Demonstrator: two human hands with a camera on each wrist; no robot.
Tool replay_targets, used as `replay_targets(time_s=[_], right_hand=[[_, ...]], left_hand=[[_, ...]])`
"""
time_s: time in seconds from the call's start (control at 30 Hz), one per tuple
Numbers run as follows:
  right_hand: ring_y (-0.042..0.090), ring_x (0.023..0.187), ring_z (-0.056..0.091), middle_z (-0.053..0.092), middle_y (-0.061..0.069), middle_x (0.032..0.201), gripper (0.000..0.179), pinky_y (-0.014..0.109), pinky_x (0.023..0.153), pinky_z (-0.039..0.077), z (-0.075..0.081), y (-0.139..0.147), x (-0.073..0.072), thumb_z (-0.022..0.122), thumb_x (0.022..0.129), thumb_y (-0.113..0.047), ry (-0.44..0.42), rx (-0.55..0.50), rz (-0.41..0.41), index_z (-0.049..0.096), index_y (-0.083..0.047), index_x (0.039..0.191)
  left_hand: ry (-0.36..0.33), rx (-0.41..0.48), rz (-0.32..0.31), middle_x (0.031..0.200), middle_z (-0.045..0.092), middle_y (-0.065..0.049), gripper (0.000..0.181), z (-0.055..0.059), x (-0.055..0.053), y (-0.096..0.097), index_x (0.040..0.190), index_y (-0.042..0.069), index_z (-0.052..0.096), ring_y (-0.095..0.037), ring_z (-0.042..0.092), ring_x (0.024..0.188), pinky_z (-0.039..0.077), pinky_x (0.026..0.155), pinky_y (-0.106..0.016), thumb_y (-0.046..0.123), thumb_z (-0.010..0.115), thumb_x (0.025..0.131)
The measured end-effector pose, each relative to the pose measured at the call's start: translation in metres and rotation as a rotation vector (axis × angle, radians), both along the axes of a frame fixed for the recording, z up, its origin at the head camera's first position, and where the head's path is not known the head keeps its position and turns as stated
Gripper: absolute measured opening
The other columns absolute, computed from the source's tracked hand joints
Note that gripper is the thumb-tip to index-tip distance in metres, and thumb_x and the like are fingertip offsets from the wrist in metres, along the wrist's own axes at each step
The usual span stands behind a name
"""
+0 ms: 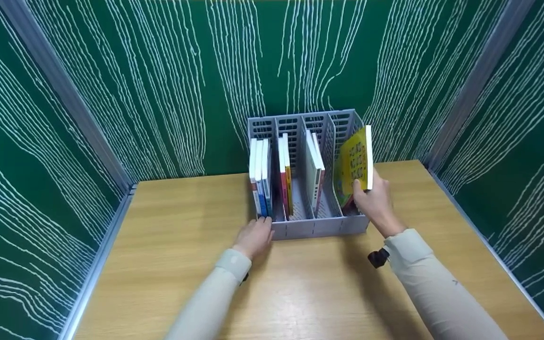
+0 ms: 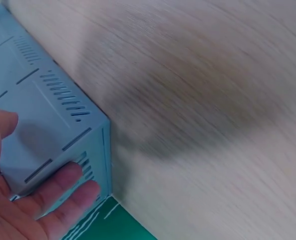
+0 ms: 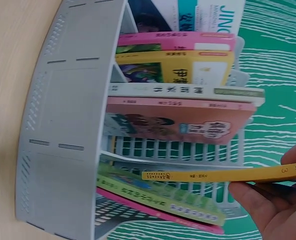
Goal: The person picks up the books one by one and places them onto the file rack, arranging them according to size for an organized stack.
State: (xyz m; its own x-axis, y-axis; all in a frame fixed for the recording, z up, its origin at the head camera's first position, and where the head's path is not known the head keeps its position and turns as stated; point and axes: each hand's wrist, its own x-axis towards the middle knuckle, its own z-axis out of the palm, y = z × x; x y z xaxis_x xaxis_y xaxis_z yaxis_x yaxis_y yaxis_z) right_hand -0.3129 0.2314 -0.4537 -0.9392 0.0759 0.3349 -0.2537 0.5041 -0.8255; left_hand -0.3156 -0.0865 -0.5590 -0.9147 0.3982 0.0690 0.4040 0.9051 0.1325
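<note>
A grey slotted book rack [image 1: 319,228] with several compartments stands on the table. My right hand [image 1: 377,200] pinches a yellow book [image 1: 354,158] between thumb and fingers, partly inside the rightmost compartment. In the right wrist view the yellow spine [image 3: 212,175] is apart from a green book [image 3: 162,197] and a pink-edged one, both leaning in that compartment. My left hand [image 1: 254,236] grips the rack's front left corner. Its thumb [image 2: 5,122] is by the front panel and two fingers [image 2: 63,185] lie along the side wall; the other fingers are hidden in the left wrist view.
Books stand in the other compartments: several blue-and-white ones [image 1: 260,165] at the left, a red and a yellow one [image 1: 285,174], then a white and a pink one [image 1: 315,170]. Green walls [image 1: 234,94] with white lines enclose the wooden table [image 1: 182,226] behind and on both sides.
</note>
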Motion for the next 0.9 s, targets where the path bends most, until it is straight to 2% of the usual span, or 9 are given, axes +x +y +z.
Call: replay_targets(time_s=[0.13,0.27,0.5,0.77,0.9], right_hand=[[0.056,0.141,0.057,0.050,0.032,0.162,0.061,0.071,0.107,0.052,-0.004,-0.001,-0.008,0.053,0.109,-0.007,-0.059,-0.006,0.002,0.034,-0.004,0.168],[0.057,0.144,0.053,0.047,0.033,0.163,0.064,0.072,0.110,0.049,-0.009,-0.003,-0.017,0.051,0.108,-0.006,-0.096,0.005,-0.004,0.030,-0.003,0.169],[0.057,0.142,0.055,0.052,0.039,0.155,0.060,0.067,0.115,0.050,-0.023,-0.006,-0.038,0.049,0.102,-0.002,-0.073,0.026,-0.026,0.041,0.008,0.161],[0.053,0.141,0.057,0.057,0.039,0.150,0.055,0.064,0.117,0.049,-0.033,-0.009,-0.056,0.051,0.099,0.000,-0.107,0.082,-0.042,0.048,0.013,0.153],[0.054,0.129,0.063,0.064,0.040,0.139,0.048,0.065,0.111,0.051,-0.038,-0.012,-0.062,0.054,0.097,-0.001,-0.120,0.116,-0.078,0.057,0.014,0.143]], left_hand=[[0.013,-0.011,0.011,0.114,0.077,-0.018,0.032,-0.001,-0.004,0.001,0.126,-0.001,0.069,-0.034,0.074,0.104,0.065,0.089,-0.047,0.027,0.061,0.112],[-0.002,-0.011,0.016,0.110,0.077,-0.017,0.030,-0.001,-0.007,0.001,0.122,0.000,0.069,-0.033,0.074,0.102,0.065,0.088,-0.047,0.027,0.060,0.113],[0.082,0.005,-0.008,0.100,0.078,-0.017,0.025,-0.006,-0.010,0.001,0.110,-0.001,0.070,-0.035,0.075,0.094,0.065,0.084,-0.047,0.024,0.066,0.109],[0.084,0.005,-0.001,0.098,0.077,-0.017,0.025,-0.007,-0.010,0.002,0.110,-0.001,0.070,-0.034,0.075,0.093,0.065,0.082,-0.046,0.024,0.066,0.109],[0.087,0.004,0.002,0.097,0.077,-0.016,0.025,-0.006,-0.009,0.003,0.109,-0.001,0.070,-0.034,0.075,0.091,0.065,0.080,-0.046,0.024,0.066,0.110]])
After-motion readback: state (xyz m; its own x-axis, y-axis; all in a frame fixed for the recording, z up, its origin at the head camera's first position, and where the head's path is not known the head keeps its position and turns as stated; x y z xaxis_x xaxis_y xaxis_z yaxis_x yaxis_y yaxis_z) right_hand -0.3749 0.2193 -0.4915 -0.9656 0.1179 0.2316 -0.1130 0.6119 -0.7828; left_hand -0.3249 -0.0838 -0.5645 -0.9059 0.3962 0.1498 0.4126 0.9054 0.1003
